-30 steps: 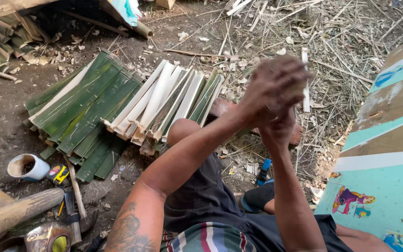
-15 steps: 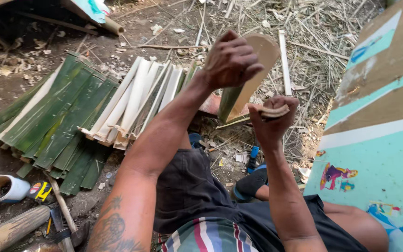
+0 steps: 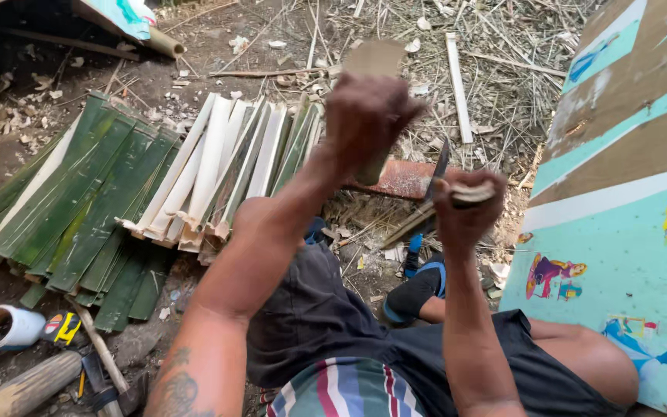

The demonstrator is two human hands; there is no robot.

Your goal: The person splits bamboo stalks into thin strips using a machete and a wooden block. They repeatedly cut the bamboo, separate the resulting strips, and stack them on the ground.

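Seated worker, head view. The left hand [image 3: 370, 116] is raised at the twelve o'clock position, fingers wrapped tight around a pale, flat split-bamboo slat [image 3: 376, 62] whose squared upper end stands above the fist and whose lower part shows below it; the piece is held roughly upright, slightly blurred. The right hand [image 3: 465, 207], at about two o'clock from the lap, is clenched on the light wooden handle of a dark-bladed knife [image 3: 435, 171], the blade pointing up and away toward the slat. Judged risk: the blade stands close to the left forearm and fist, so a slip off the hard bamboo skin could carry the edge into the holding hand; the blur suggests motion, which would make such a glance more likely, and a loose splinter could fly toward the legs. Pose: both forearms extend forward from the torso, left arm reaching higher and further, wrist bent; right arm lower, elbow near the thigh. At nine to eleven o'clock on the dirt ground lie a row of green split-bamboo strips [image 3: 86, 201] and, beside them, a stack of pale cream bamboo strips [image 3: 218, 166]. A white cylindrical cup [image 3: 1, 328] rests at eight o'clock, and a turquoise painted board [image 3: 619, 255] stands at three o'clock.
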